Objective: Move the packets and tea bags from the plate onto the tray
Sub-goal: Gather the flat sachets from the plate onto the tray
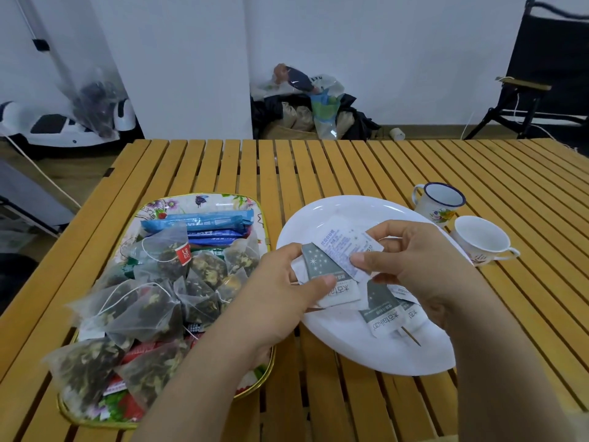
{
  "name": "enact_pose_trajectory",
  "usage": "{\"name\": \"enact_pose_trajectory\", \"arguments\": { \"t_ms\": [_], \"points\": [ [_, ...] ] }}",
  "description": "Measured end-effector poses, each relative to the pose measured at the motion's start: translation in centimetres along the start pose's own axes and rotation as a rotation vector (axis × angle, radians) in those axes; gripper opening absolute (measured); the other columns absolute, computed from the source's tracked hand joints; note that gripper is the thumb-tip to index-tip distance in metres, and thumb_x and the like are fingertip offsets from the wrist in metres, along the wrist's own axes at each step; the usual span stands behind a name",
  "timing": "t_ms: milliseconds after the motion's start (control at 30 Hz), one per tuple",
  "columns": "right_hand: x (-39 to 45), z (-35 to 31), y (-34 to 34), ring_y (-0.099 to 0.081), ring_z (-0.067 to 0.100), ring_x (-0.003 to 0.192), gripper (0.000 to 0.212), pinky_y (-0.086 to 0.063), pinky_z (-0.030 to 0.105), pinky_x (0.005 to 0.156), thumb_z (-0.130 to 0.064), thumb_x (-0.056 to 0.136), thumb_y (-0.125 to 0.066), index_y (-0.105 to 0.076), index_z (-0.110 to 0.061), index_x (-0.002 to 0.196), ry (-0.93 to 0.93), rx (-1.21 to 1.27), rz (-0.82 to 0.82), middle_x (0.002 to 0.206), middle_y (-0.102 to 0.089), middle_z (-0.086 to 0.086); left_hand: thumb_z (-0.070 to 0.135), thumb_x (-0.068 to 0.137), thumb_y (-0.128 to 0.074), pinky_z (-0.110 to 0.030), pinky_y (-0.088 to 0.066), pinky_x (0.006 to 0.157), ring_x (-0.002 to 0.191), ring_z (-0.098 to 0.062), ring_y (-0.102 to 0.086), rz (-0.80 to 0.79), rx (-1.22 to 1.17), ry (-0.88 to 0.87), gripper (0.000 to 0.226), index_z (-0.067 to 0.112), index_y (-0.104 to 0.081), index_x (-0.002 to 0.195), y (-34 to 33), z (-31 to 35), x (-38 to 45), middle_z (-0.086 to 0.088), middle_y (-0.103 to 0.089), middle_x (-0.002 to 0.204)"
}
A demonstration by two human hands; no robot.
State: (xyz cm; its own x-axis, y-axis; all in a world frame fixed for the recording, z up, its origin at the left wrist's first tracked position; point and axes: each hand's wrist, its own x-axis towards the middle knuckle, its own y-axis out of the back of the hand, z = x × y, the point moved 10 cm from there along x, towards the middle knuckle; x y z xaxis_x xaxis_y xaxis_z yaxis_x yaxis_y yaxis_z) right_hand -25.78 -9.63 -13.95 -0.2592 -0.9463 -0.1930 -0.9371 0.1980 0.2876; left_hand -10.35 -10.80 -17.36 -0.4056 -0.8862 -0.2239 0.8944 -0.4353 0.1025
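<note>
A white oval plate (331, 215) lies right of centre on the slatted table. Both hands hover over its left part. My left hand (283, 288) pinches a grey-and-white sugar packet (322, 266) between thumb and fingers. My right hand (411, 260) pinches a white sugar packet with blue print (342, 242) that overlaps the grey one. Two or three more grey-and-white packets (384, 311) lie on the plate under my right hand. The floral, gold-rimmed tray (204, 200) to the left holds several pyramid tea bags (153, 301), blue stick packets (204, 223) and red and green packets.
Two small mugs stand right of the plate: a blue-rimmed enamel mug (438, 202) and a white cup (481, 240). A thin wooden stick (411, 336) lies on the plate's near part. Bags are piled on the floor behind the table, with a black folding chair (541, 74) at the far right.
</note>
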Motion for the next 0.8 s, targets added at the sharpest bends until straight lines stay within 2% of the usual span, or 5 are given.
{"name": "enact_pose_trajectory", "arguments": {
  "t_ms": [67,200,333,633,800],
  "points": [
    [0.0,0.1,0.2,-0.063,0.019,0.065,0.011,-0.054,0.034,0.067,-0.004,0.078,-0.072,-0.066,-0.012,0.081,-0.005,0.007,0.014,0.048,-0.063,-0.004,0.018,0.087,-0.065,-0.048,-0.055,0.086,0.092,-0.021,-0.07,0.006,-0.039,0.023,0.022,0.029,-0.063,0.106,0.2,-0.4,0.0,-0.006,-0.074,0.099],
    [-0.2,0.1,0.3,-0.064,0.025,0.078,0.002,-0.056,0.037,0.072,-0.011,0.08,-0.072,-0.073,-0.013,0.081,-0.011,-0.075,0.023,0.081,-0.068,0.017,0.011,0.089,-0.062,-0.045,-0.057,0.084,0.094,-0.022,-0.07,0.044,-0.159,0.07,0.026,0.023,-0.061,0.111,0.5,-1.1,0.1,-0.012,-0.071,0.105],
    [-0.2,0.3,-0.1,-0.056,0.022,0.068,0.019,-0.056,0.043,0.075,-0.011,0.073,-0.079,-0.071,-0.016,0.089,-0.028,-0.167,0.008,0.07,-0.053,0.011,0.011,0.09,-0.058,-0.039,-0.057,0.083,0.093,-0.019,-0.071,0.01,-0.28,0.069,0.025,0.02,-0.059,0.114,0.2,-0.6,0.1,-0.007,-0.073,0.105],
    [-0.7,0.9,-1.7,-0.06,0.016,0.062,0.033,-0.054,0.035,0.068,-0.023,0.068,-0.083,-0.06,-0.011,0.09,-0.107,-0.238,-0.132,0.071,-0.063,0.005,0.018,0.091,-0.058,-0.039,-0.059,0.079,0.09,-0.017,-0.072,0.111,-0.231,0.111,0.023,0.019,-0.06,0.113,1.2,-1.3,0.0,-0.002,-0.074,0.102],
    [0.8,3.1,3.5,-0.057,0.014,0.07,0.021,-0.047,0.029,0.06,-0.029,0.085,-0.066,-0.059,-0.013,0.098,-0.159,-0.428,0.205,0.094,-0.065,0.007,0.014,0.092,-0.056,-0.037,-0.06,0.074,0.092,-0.019,-0.07,0.145,-0.288,0.126,0.02,0.015,-0.059,0.111,1.6,-1.4,-0.1,-0.005,-0.072,0.106]
  ]
}}
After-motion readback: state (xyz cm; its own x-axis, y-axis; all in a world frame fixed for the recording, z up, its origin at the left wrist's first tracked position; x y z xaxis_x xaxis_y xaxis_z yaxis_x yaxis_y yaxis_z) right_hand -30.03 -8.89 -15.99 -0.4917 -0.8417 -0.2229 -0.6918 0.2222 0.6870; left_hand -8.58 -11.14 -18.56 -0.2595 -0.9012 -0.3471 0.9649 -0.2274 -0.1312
